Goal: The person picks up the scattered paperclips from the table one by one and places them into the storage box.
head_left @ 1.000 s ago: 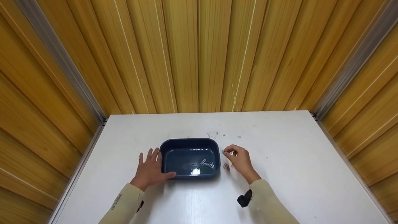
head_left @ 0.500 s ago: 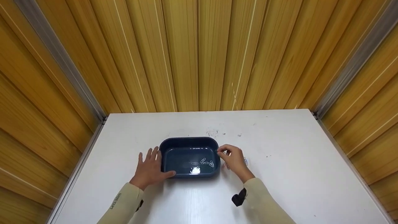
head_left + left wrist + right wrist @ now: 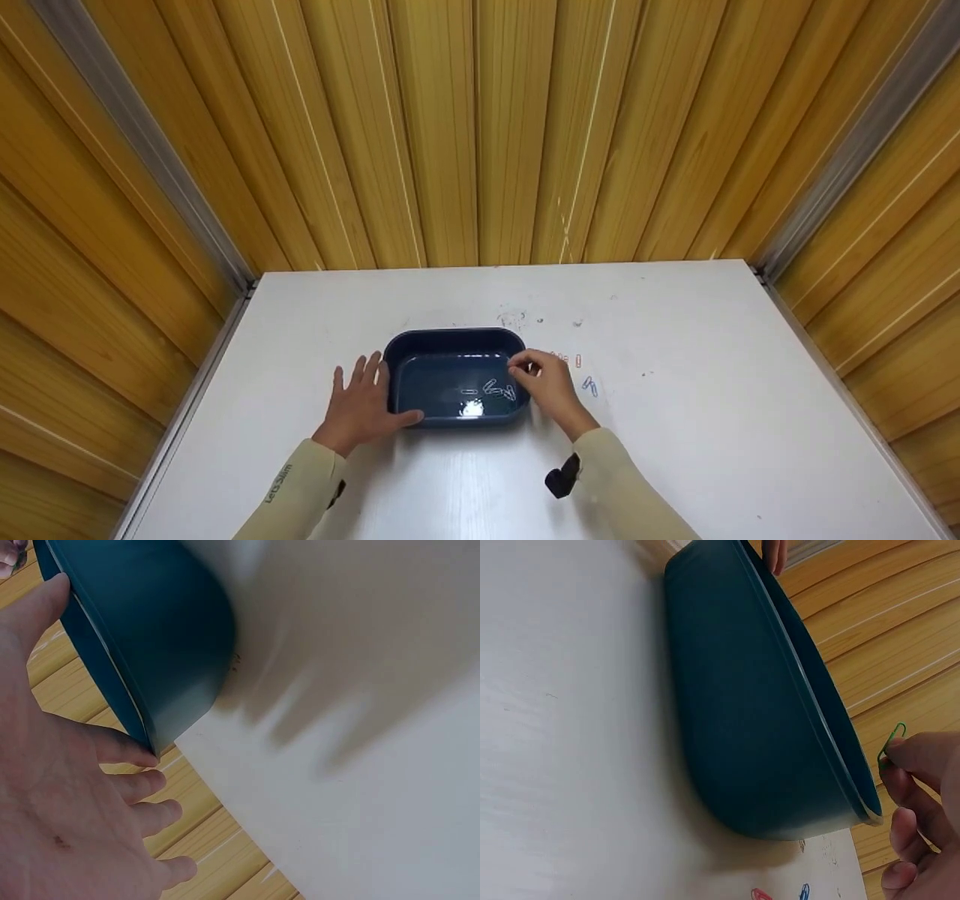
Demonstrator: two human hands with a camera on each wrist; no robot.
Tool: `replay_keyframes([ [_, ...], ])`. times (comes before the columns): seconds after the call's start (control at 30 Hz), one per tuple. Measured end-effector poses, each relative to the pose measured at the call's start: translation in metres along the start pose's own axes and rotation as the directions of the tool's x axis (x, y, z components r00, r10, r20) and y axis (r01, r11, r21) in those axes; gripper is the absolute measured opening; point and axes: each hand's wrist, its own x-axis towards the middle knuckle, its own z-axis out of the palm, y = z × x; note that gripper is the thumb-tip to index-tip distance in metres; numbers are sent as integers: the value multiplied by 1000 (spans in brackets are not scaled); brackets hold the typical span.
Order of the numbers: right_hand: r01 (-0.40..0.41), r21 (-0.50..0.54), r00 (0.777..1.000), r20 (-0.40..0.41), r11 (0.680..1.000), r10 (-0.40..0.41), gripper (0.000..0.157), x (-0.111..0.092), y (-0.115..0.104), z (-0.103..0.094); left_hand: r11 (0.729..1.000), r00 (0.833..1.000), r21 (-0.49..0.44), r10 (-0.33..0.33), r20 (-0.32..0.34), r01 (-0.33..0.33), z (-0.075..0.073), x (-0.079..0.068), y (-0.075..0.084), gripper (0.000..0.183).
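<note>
A dark blue rectangular basin (image 3: pixel 457 423) stands upright on the white table, with several pale paper clips (image 3: pixel 490 387) lying in its right half. My left hand (image 3: pixel 362 412) is spread at the basin's left side, fingers straight, the thumb touching the front rim. In the left wrist view the left hand (image 3: pixel 82 765) has its thumb and index fingertip against the rim. Over the basin's right rim, my right hand (image 3: pixel 553 388) pinches a green paper clip (image 3: pixel 890 744) between thumb and index finger. The clip itself is hard to make out in the head view.
On the table right of the basin lie red paper clips (image 3: pixel 578 361) and blue paper clips (image 3: pixel 590 386). Dark marks (image 3: pixel 514 318) speckle the tabletop behind the basin. Yellow wood-look panels (image 3: pixel 442 135) enclose the back and sides.
My right hand has moved left from beside the basin to over its right rim with the paper clip, uncovering the red and blue clips. The left hand has stayed in place.
</note>
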Motion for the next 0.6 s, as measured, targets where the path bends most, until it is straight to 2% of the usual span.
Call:
replay_keyframes([
  [0.1,7,7,1000,17,1000,-7,8,0,-1,1,1000,1000,2,-5,1,5,-1,-1,0,112],
  [0.37,-46,5,999,0,999,46,8,-3,1,-7,1000,1000,5,-6,8,6,-1,-1,2,110],
  [0.6,-5,-6,999,-34,1000,5,7,-3,5,-17,1000,1000,-7,-3,10,3,-2,-2,0,110],
])
